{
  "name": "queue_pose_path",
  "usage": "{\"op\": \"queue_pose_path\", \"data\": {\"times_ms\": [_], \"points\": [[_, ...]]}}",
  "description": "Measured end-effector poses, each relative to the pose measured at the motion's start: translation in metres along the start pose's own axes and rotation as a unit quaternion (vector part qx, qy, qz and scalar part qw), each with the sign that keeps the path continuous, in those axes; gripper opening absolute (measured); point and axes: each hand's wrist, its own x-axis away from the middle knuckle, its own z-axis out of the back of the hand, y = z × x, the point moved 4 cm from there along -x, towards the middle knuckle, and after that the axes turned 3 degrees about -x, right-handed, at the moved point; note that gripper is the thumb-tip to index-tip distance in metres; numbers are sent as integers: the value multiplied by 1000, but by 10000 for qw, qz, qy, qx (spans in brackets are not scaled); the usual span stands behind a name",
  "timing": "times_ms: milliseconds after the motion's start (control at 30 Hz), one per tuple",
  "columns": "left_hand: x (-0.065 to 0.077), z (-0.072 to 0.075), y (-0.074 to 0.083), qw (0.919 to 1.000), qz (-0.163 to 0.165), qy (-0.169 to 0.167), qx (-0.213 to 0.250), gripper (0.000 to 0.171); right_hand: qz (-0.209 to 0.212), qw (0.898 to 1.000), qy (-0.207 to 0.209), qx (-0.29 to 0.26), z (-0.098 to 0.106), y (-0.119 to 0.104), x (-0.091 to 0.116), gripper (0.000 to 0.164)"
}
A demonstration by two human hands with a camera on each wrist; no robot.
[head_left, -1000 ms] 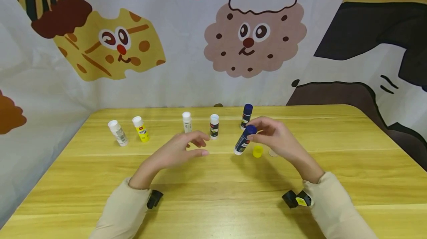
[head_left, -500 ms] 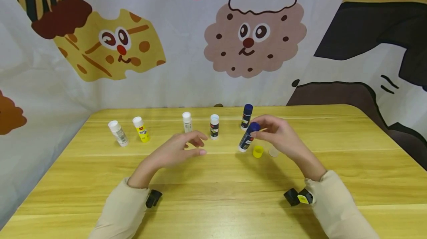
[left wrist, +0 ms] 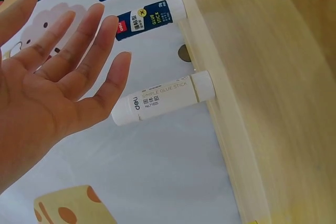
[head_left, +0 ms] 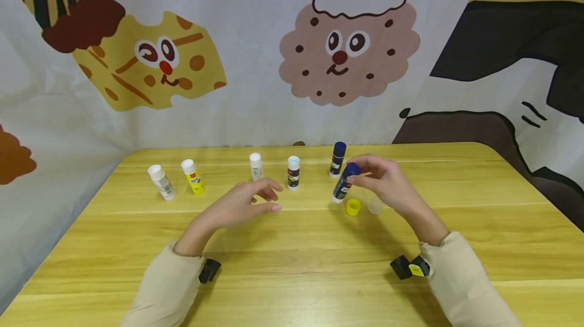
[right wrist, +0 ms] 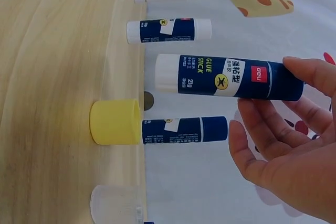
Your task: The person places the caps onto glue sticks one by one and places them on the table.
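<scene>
My right hand (head_left: pixel 383 180) pinches a navy glue stick (head_left: pixel 343 186) by its blue cap, thumb on one side and fingers on the other. It hangs tilted above the table, white base downward, near a second navy glue stick (head_left: pixel 337 158) that stands behind it. In the right wrist view the held glue stick (right wrist: pixel 220 77) shows its label clearly. My left hand (head_left: pixel 242 204) hovers with relaxed fingers and holds nothing. Nearest to it stand a white glue stick (head_left: pixel 256 167), partly hidden behind the hand, and a navy one with a white cap (head_left: pixel 293 173).
A yellow cap (head_left: pixel 353 207) and a translucent cap (head_left: pixel 376 206) sit on the table (head_left: pixel 292 271) below my right hand. At the left stand a yellow glue stick (head_left: pixel 193 180) and a white one (head_left: pixel 161 183). A printed cloth (head_left: pixel 246 63) hangs behind the table's far edge.
My right hand has carried the navy glue stick a little to the right and farther from me, toward the standing navy one. The left hand has barely shifted.
</scene>
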Motion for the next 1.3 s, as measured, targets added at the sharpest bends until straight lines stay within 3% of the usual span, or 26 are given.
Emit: {"op": "queue_pose_path", "data": {"times_ms": [533, 1300], "points": [[4, 5, -6, 10000, 2, 48, -73, 35, -18, 9996, 258, 67, 2, 6, -2, 30], [18, 12, -19, 9993, 363, 87, 38, 35, -107, 9986, 311, 418, 10, 12, -3, 30]]}}
